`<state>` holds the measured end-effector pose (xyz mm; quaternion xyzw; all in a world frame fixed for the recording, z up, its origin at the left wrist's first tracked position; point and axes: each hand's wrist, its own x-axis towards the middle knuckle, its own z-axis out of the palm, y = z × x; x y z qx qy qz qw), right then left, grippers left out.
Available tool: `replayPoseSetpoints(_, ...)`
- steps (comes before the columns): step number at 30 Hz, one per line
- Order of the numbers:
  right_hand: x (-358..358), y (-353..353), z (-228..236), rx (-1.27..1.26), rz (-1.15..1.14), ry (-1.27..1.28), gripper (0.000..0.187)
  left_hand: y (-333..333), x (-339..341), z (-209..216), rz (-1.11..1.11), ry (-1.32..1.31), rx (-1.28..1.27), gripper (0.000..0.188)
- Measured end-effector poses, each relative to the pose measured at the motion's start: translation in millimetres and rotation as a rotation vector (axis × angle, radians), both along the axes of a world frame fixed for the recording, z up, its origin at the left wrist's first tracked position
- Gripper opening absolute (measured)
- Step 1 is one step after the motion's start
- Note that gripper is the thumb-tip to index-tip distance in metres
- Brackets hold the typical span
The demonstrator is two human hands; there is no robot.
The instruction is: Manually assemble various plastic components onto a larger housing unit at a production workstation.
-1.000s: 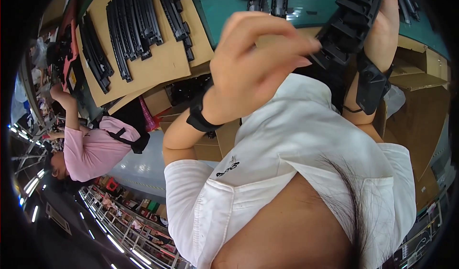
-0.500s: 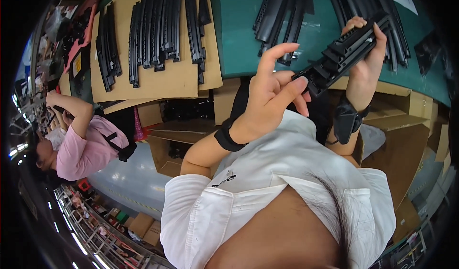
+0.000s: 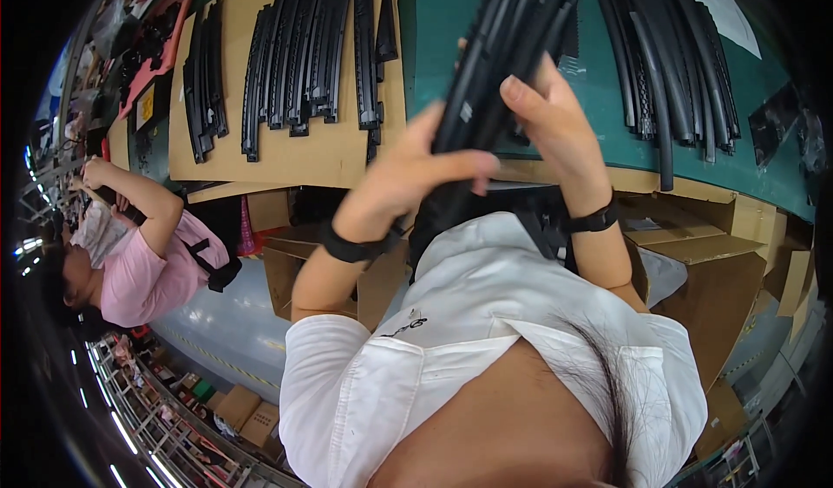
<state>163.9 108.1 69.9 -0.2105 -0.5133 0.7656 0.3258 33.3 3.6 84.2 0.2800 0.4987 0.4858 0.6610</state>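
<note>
In front of me stands a nearly upright bundle of long black plastic strips (image 3: 473,98), leaning a little to the right at its upper end. My left hand (image 3: 408,167), smeared by motion, closes round the bundle's lower part, its thumb lying across the front. My right hand (image 3: 560,128) grips the right side higher up. Its thumb presses on the strips and its other fingers are mostly hidden behind them. Behind the bundle, part of a dark perforated piece (image 3: 568,32) shows on the green table (image 3: 425,72).
Several black strips (image 3: 291,63) lie in groups on a cardboard sheet (image 3: 217,165) at the left. More curved black strips (image 3: 664,72) lie at the right, near a white paper (image 3: 720,6) and clear bags. Cardboard boxes (image 3: 703,271) stand below the table edge. A person in pink (image 3: 143,267) works at far left.
The bundle has swung left and turned more upright. My right hand has come left with it, while my left hand has shifted left and down and wrapped round its lower part.
</note>
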Motion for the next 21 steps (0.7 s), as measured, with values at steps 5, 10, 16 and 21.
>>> replayPoseSetpoints(5, 22.0, 41.5, -3.6, 0.144, -0.197, -0.105, 0.060, -1.8, -112.5, 13.4, 0.226, 0.689, 0.009, 0.034)
replayPoseSetpoints(10, 42.5, 54.9, -7.7, 0.161, -0.391, -0.261, 0.055, -6.9, -246.9, -17.7, 0.334, 1.244, -0.149, 0.049)
replayPoseSetpoints(16, 40.8, 43.0, -13.9, 0.135, -0.354, -0.330, 0.059, -11.4, -279.3, -25.7, 0.260, 2.003, -0.354, 0.068)
replayPoseSetpoints(21, 48.5, 45.1, -26.8, 0.289, -0.312, -0.635, 0.066, 31.1, -180.4, 17.1, 0.311, 1.884, 0.174, 0.054)
